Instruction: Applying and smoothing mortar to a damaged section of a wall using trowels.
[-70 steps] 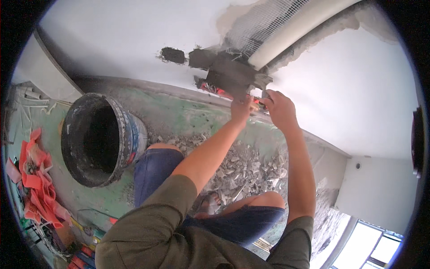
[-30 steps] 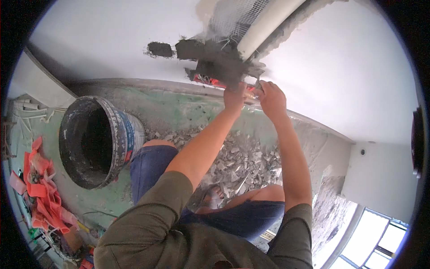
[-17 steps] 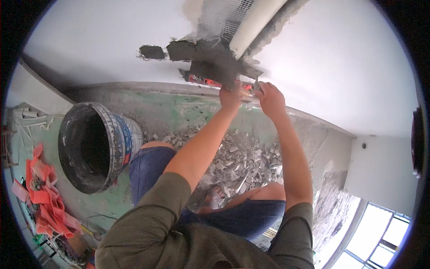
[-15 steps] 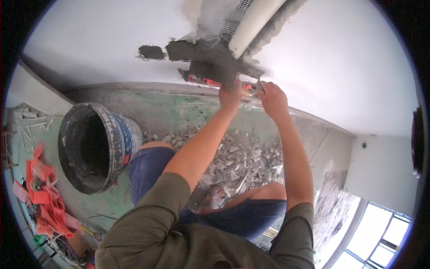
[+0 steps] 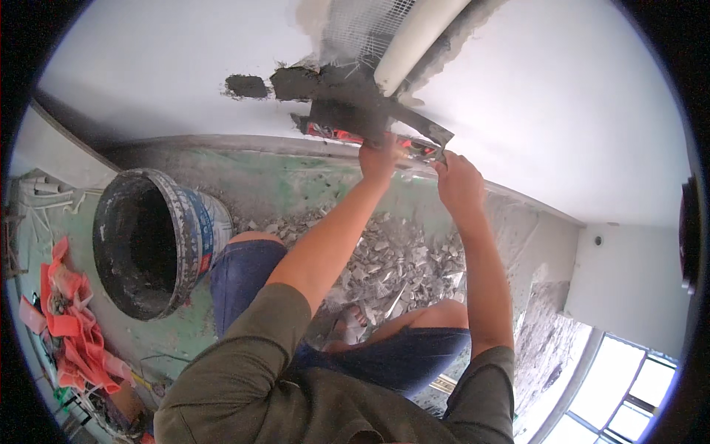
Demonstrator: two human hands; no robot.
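Observation:
My left hand (image 5: pixel 379 158) is closed on a long red tool (image 5: pixel 339 135) against the base of the white wall, its kind hidden by mortar and fingers. Dark wet mortar (image 5: pixel 347 115) lies just above it. My right hand (image 5: pixel 461 185) is closed round the handle of a mortar-smeared trowel (image 5: pixel 423 122). The trowel's narrow blade slants from the mortar towards the right, above the red tool. A pale pipe (image 5: pixel 418 44) meets the mortar patch from above, beside white mesh (image 5: pixel 366 29) on the wall.
A mortar-caked bucket (image 5: pixel 181 244) lies tilted at the left, its dark mouth showing. Broken rubble (image 5: pixel 392 259) covers the floor between my knees. Crumpled red-orange sheeting (image 5: pixel 70 318) lies at far left. A window (image 5: pixel 629 385) stands at lower right.
My right hand has moved a little to the right with the trowel, and more of its blade shows. My left hand stays almost in place on the red tool.

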